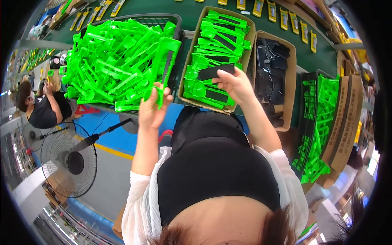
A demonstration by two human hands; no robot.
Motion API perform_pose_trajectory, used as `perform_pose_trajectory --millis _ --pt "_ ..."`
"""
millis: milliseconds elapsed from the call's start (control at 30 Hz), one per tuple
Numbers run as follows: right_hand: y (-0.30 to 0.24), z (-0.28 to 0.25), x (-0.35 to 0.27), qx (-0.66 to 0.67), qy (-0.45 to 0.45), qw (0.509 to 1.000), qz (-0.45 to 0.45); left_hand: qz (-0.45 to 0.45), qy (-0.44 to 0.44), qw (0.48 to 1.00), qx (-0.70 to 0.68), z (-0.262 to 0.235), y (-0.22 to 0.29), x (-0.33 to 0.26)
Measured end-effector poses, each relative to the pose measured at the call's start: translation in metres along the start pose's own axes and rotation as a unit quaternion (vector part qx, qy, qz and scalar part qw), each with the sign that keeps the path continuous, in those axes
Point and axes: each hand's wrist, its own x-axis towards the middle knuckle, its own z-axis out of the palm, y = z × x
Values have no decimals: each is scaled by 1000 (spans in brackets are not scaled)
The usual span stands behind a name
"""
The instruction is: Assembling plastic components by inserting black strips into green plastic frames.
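My left hand (152, 109) grips the narrow end of a green plastic part (171, 45), which stands up with its broad end away from me. A dark strip shows along that part's length. Between the thumb and fingers of my right hand (237, 85) is a flat black rectangular piece (210, 73). It is over a cardboard box (182, 87) of green parts, several with black pieces in them. My left hand is at the near right corner of a dark crate (179, 25) heaped with loose green parts (110, 61).
A second cardboard box (290, 81) holds black pieces (272, 55). Further right stands a crate (309, 98) of green parts beside flattened cardboard (345, 122). Yellow packages (283, 18) line the green table (312, 61). A fan (74, 162) and another person (47, 108) are at left.
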Motion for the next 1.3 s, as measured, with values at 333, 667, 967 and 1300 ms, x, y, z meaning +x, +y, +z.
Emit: perform_pose_trajectory --millis 333,667,967,1300 --pt "16 20 -16 -155 -41 987 -4 23 -43 916 397 36 -41 13" --pt "16 17 -35 -206 -43 976 -50 271 4 809 521 46 -18 17" --pt "9 25 -44 -256 -39 963 -73 76 -25 832 549 42 3 24" --pt "13 28 -43 -383 -3 914 -131 188 -165 741 624 39 -3 45"
